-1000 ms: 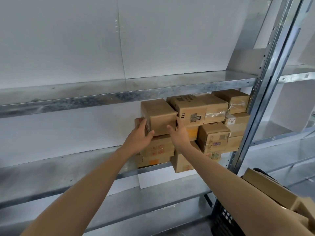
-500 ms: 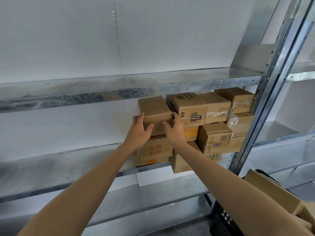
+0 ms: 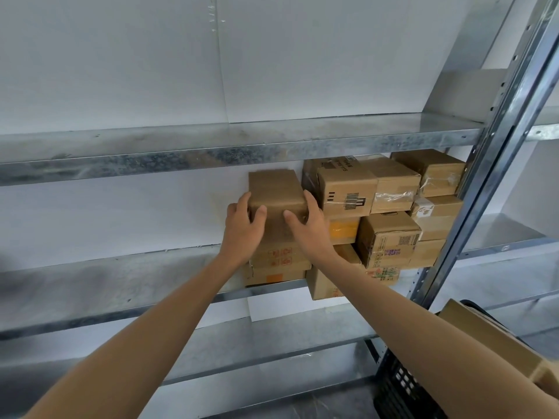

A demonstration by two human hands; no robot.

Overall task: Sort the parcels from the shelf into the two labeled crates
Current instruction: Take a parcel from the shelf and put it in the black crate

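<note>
Plain brown parcel (image 3: pixel 276 192) at top of the leftmost stack on the metal shelf (image 3: pixel 90 282), held from both sides: left grip (image 3: pixel 242 234) and right grip (image 3: pixel 308 231) curled round its lower corners. Black crate (image 3: pixel 396 388) low at right.

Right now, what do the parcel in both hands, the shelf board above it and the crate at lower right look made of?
The parcel: plain brown cardboard, matte, with creased, folded edges. The shelf board: sheet metal, probably galvanized steel, going by its mottled grey sheen and scuffs. The crate: probably black moulded plastic, judging by its grid of openings. Little of it shows.
</note>
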